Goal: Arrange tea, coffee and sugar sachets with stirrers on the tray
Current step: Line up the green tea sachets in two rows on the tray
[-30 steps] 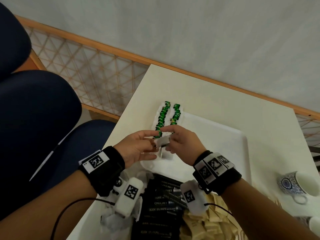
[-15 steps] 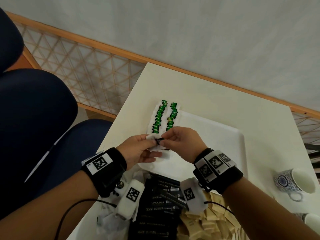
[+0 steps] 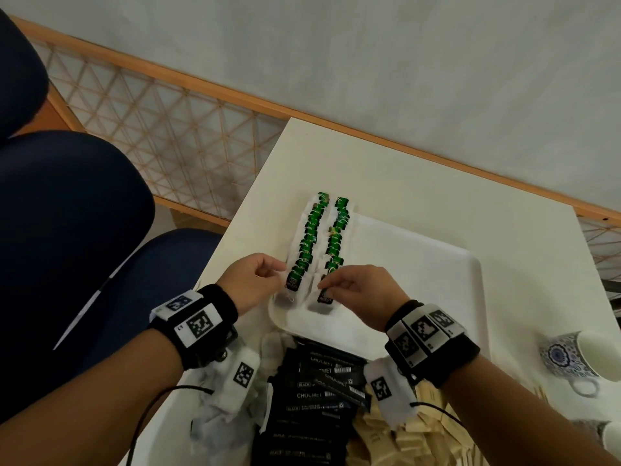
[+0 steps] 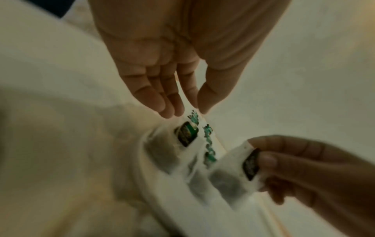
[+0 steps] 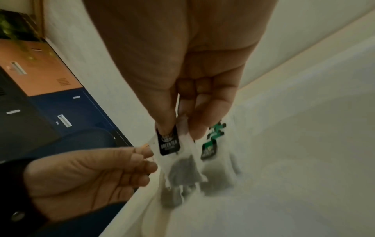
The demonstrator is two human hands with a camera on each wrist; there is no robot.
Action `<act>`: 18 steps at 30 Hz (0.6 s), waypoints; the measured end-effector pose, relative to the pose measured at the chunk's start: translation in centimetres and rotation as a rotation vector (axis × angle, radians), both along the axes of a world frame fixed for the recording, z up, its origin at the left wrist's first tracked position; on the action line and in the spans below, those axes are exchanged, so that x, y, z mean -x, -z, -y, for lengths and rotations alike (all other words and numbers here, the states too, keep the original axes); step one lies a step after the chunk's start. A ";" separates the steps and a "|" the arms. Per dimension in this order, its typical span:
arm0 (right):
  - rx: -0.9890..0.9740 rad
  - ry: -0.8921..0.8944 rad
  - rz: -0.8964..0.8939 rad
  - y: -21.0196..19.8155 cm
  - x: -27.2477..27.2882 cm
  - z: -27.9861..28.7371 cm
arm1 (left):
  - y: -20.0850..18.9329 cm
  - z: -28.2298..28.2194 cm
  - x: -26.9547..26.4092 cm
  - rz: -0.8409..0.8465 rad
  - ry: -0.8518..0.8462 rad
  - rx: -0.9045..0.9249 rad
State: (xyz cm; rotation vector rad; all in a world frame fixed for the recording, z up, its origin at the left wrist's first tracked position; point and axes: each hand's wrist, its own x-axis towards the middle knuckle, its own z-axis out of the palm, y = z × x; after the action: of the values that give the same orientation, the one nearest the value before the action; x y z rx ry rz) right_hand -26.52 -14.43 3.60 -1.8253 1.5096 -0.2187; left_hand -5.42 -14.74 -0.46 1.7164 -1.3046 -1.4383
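right hand (image 5: 182,99) pinches blurred tea bag (image 5: 178,154); tray (image 3: 420,264) edges hidden

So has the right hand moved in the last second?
Yes. The right hand went from meeting the left hand to the near end of the right tea bag row on the tray.

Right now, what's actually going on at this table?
A person is laying green tea bags in two rows along the white tray's left edge. The right hand pinches a tea bag at the right row's near end; the left hand hovers open beside the left row. Black coffee sachets wait nearby.
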 end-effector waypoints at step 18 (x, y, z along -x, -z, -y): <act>-0.212 0.313 -0.135 5.1 1.0 -0.5 | 1.4 1.6 0.9 0.511 0.354 -0.046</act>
State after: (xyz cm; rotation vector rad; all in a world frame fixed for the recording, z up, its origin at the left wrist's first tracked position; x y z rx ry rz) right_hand -27.49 -13.94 -1.49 -1.4579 1.8374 -0.0812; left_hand -6.30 -16.35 -1.84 2.0439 -1.9384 -1.2532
